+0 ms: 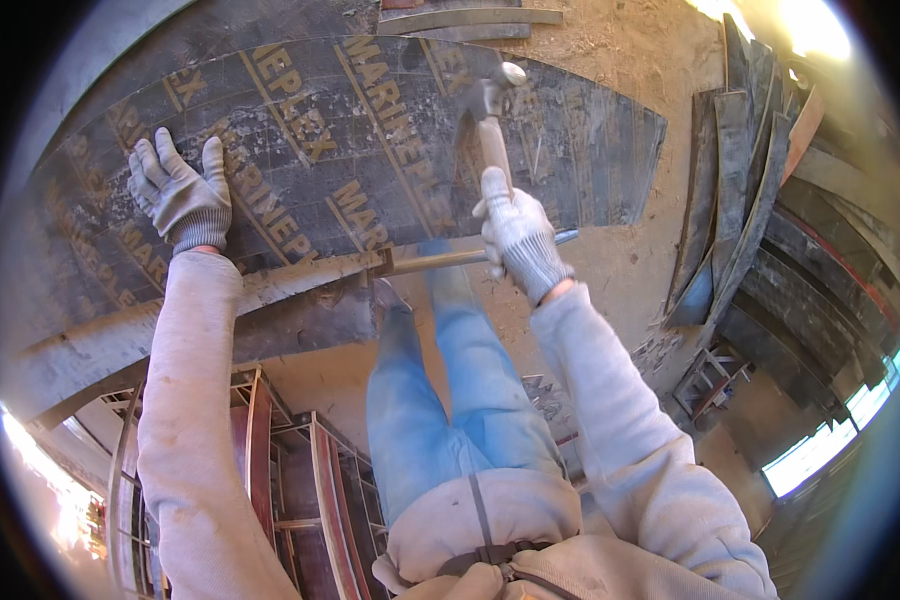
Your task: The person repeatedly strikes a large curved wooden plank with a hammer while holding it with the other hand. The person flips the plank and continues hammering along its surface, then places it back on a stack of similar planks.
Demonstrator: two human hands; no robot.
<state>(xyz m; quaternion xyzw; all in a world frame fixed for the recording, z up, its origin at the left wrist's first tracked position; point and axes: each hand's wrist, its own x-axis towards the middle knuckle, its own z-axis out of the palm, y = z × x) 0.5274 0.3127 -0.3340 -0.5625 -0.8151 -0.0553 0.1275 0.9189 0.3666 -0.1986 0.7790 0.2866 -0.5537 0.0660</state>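
My left hand (182, 190), in a light grey knit glove, lies with fingers spread on a large dark plywood panel (300, 200) covered with yellow printing. A hammer (494, 145) is in my right hand (520, 232), also gloved, with its handle pointing away from me. The hammer's head is raised over the right part of the panel. Past the panel's near edge sticks out a narrow bar (435, 262), tan with a bluish tip. It passes behind my right hand; I cannot tell whether they touch.
Stacked dark boards (735, 190) lean at the right, with curved panels (805, 290) below them. A pale strip (300, 283) runs along the panel's near edge. Red-brown framed panels (335, 500) stand at the lower left. Bare dirt (610, 45) shows beyond the panel.
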